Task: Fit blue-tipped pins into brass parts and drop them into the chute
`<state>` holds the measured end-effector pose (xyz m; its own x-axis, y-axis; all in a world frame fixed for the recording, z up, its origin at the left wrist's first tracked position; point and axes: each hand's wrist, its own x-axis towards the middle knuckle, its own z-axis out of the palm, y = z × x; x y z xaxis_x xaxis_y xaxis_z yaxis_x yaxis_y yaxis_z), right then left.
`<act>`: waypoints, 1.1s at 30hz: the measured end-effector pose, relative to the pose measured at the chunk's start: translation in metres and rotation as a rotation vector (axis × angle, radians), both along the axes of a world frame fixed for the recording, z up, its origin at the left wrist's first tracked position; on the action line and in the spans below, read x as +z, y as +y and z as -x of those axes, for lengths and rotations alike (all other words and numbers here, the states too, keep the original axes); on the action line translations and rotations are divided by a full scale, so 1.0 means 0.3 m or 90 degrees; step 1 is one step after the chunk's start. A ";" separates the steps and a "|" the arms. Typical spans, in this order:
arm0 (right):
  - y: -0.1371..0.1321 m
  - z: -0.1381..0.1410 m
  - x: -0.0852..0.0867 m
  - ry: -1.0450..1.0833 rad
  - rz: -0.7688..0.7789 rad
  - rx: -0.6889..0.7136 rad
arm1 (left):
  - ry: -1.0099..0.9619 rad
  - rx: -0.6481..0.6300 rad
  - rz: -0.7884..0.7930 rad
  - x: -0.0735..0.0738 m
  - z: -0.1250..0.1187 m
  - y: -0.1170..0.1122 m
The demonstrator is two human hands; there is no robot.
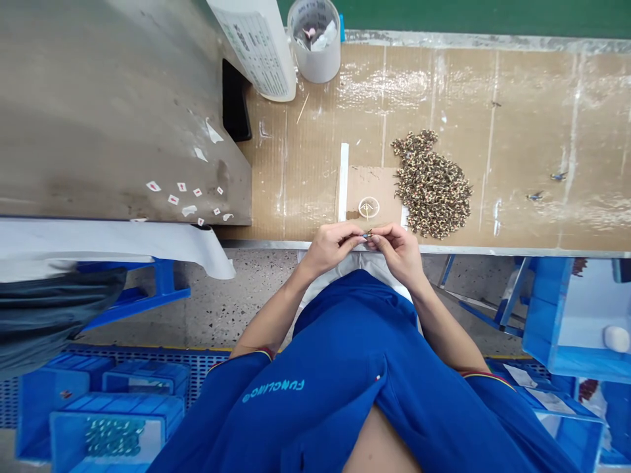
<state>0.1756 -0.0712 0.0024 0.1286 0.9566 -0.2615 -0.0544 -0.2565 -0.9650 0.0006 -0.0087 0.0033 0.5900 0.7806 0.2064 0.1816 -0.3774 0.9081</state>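
Both my hands meet at the near edge of the cardboard-covered bench (542, 131). My left hand (331, 244) and my right hand (399, 248) pinch one small dark part (367, 234) between their fingertips, fingers curled. Just beyond them lies a small ring-shaped piece (369, 207) on a brown card. A heap of several small brown and white parts (432, 185) sits to the right of it, close to my right hand.
A white strip (344, 180) lies left of the card. A clear cup (315, 39) and a white labelled box (256, 46) stand at the back. A grey machine surface (98, 112) fills the left. Blue bins (566, 322) stand below the bench.
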 end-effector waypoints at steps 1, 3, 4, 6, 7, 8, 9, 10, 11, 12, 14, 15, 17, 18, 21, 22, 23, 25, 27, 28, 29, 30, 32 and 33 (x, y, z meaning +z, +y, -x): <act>0.000 0.000 -0.001 -0.001 -0.003 -0.002 | -0.002 -0.001 0.005 0.002 -0.001 0.002; 0.001 0.000 0.001 -0.009 -0.008 0.007 | 0.006 0.000 0.023 0.003 -0.001 0.004; 0.002 -0.002 0.003 -0.015 -0.011 0.018 | 0.015 0.001 0.032 0.004 -0.001 0.004; 0.004 -0.005 0.008 -0.026 -0.022 0.043 | 0.031 0.001 0.044 0.003 0.001 0.003; 0.006 -0.006 0.010 -0.031 -0.028 0.055 | 0.036 -0.003 0.048 0.002 0.002 0.002; 0.007 -0.007 0.012 -0.036 -0.035 0.065 | 0.039 -0.007 0.052 0.001 0.003 0.002; 0.009 -0.008 0.013 -0.041 -0.039 0.075 | 0.040 -0.011 0.056 0.000 0.004 0.002; 0.010 -0.009 0.013 -0.046 -0.040 0.083 | 0.042 -0.012 0.061 -0.001 0.004 0.002; 0.011 -0.009 0.013 -0.049 -0.038 0.091 | 0.045 -0.012 0.066 -0.001 0.004 0.003; 0.012 -0.009 0.013 -0.051 -0.034 0.098 | 0.048 -0.011 0.071 -0.002 0.004 0.004; 0.013 -0.010 0.011 -0.055 -0.025 0.110 | 0.051 -0.012 0.074 -0.002 0.005 0.005; 0.012 -0.010 0.010 -0.059 -0.024 0.115 | 0.052 -0.015 0.073 -0.002 0.006 0.006; 0.011 -0.011 0.007 -0.075 -0.027 0.122 | 0.054 -0.021 0.069 -0.003 0.010 0.006; 0.011 -0.011 0.006 -0.082 -0.031 0.121 | 0.053 -0.024 0.066 -0.004 0.011 0.006; 0.012 -0.005 0.000 -0.085 -0.039 0.105 | 0.047 -0.030 0.062 -0.013 0.007 0.009; 0.013 -0.001 -0.001 -0.075 -0.038 0.101 | 0.049 -0.031 0.065 -0.014 0.001 0.012; 0.015 0.004 0.000 -0.059 -0.035 0.101 | 0.056 -0.032 0.074 -0.013 -0.005 0.016; 0.019 0.006 0.007 -0.019 -0.028 0.112 | 0.084 -0.035 0.107 0.010 -0.010 0.024; 0.017 -0.014 0.023 0.005 -0.030 0.121 | 0.123 -0.059 0.145 0.072 0.020 0.024; 0.013 -0.040 0.033 -0.002 -0.038 0.110 | 0.140 -0.086 0.164 0.119 0.057 0.018; 0.007 -0.078 0.042 -0.024 -0.051 0.082 | 0.155 -0.126 0.176 0.174 0.109 0.007; -0.002 -0.130 0.050 -0.060 -0.069 0.034 | 0.159 -0.188 0.194 0.232 0.178 -0.007; -0.022 -0.271 0.056 -0.171 -0.115 -0.112 | 0.152 -0.251 0.216 0.338 0.343 -0.033; -0.033 -0.354 0.054 -0.244 -0.138 -0.200 | 0.152 -0.223 0.189 0.376 0.427 -0.038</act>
<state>0.2817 -0.0810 0.0186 0.4641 0.8838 0.0594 0.2706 -0.0776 -0.9595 -0.1276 -0.0200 0.1161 0.8304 0.5318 -0.1664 0.3058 -0.1851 0.9339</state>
